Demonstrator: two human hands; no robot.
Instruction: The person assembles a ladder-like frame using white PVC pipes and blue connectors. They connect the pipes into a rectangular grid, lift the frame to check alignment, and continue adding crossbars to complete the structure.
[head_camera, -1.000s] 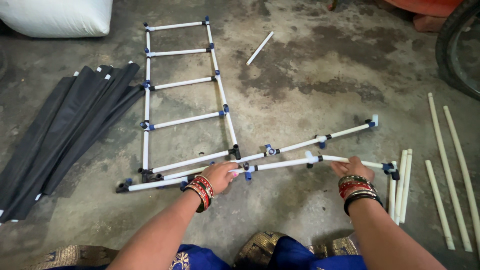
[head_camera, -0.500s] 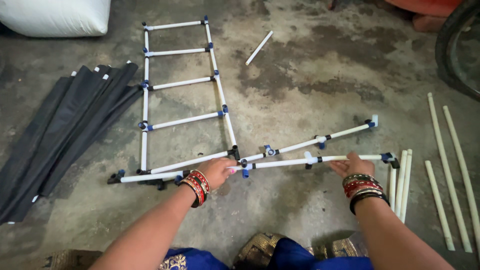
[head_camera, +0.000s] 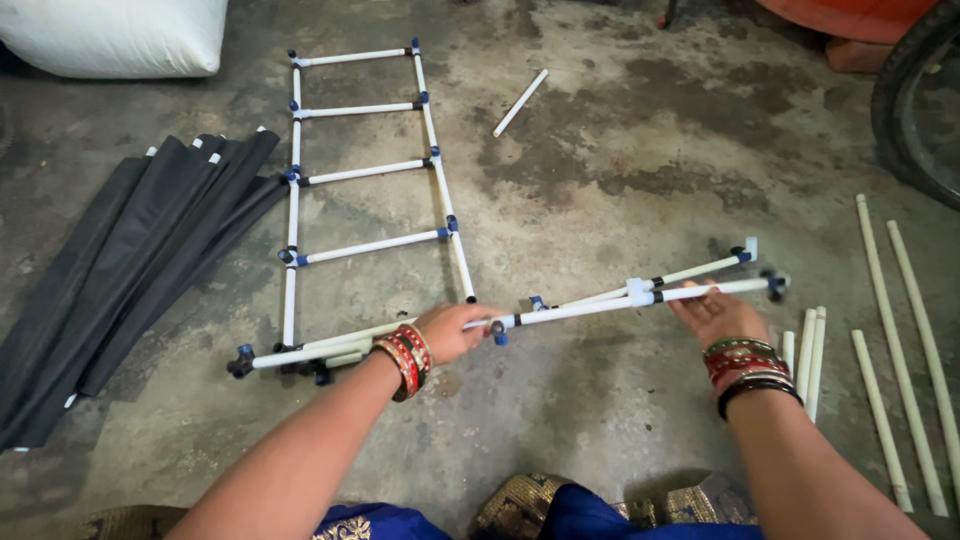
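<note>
A long rail of white pipe with dark blue connectors (head_camera: 590, 305) runs across the concrete floor in front of me, lifted a little at its right end. My left hand (head_camera: 452, 330), with red bangles at the wrist, grips the rail near its middle by a blue joint. My right hand (head_camera: 712, 312) holds the rail from below near its right end. A second similar rail (head_camera: 690, 271) lies just behind it. A ladder-like frame of white pipes (head_camera: 365, 170) lies flat beyond my left hand.
Folded black fabric panels (head_camera: 130, 270) lie at the left. A white sack (head_camera: 120, 35) sits at the top left. Loose white pipes (head_camera: 900, 330) lie at the right, one short pipe (head_camera: 520, 102) further off. A tyre (head_camera: 915, 100) stands at the top right.
The front rail has risen at its right end and shifted slightly right. My right hand has turned palm-up under it. My left hand has closed around the middle joint.
</note>
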